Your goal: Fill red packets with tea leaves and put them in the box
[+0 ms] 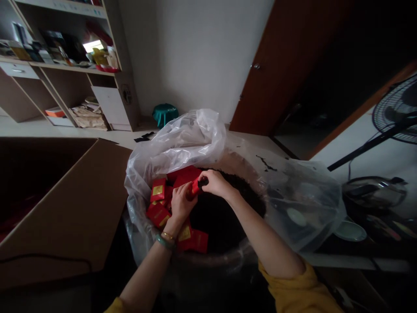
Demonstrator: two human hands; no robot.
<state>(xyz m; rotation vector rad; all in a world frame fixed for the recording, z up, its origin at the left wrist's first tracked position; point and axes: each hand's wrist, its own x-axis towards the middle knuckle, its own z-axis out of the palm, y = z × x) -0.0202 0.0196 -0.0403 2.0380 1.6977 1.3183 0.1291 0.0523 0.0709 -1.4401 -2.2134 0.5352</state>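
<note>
My left hand [181, 201] is closed around a small red packet [194, 188], held tilted over a plastic-lined tub. At the packet's upper end, the fingers of my right hand [215, 182] pinch a dark clump [203, 181] that looks like loose dried leaves. Below my right forearm the tub holds a dark loose mass [221, 217] of what seems the same stuff. Red packets with gold labels [158, 190] lie heaped at the tub's left side, some under my left wrist. Clear plastic lining [169, 152] is bunched up around the tub's rim.
A large open cardboard box [74, 200] stands at the left. To the right, a clear plastic sheet [302, 204] spreads near a pale green dish [350, 231] and a glass-lidded pan [374, 191]. A black fan [397, 108] leans in at far right; a teal-covered stool [165, 114] is behind.
</note>
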